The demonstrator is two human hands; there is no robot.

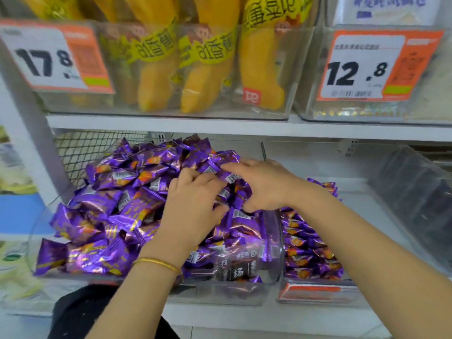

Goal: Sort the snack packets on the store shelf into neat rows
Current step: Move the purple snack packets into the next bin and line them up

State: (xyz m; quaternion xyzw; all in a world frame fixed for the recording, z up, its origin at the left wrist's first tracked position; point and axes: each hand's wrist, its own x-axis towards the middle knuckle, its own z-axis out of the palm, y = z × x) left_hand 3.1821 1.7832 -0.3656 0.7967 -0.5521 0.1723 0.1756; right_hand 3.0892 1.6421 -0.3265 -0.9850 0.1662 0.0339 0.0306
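Purple snack packets, heaped in the clear bin: light, slippery foil (likely best pinched at crimped ends); my left hand and right hand, half-curled, each clutch some atop that bin.

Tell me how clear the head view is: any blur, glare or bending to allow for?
Head view: even light, no hard shadows; foil glare glints across the purple packets; the 12.8 price tag and yellow packs above look soft; the shelf edge slants from the wide lens; left hand and right hand look sharp.
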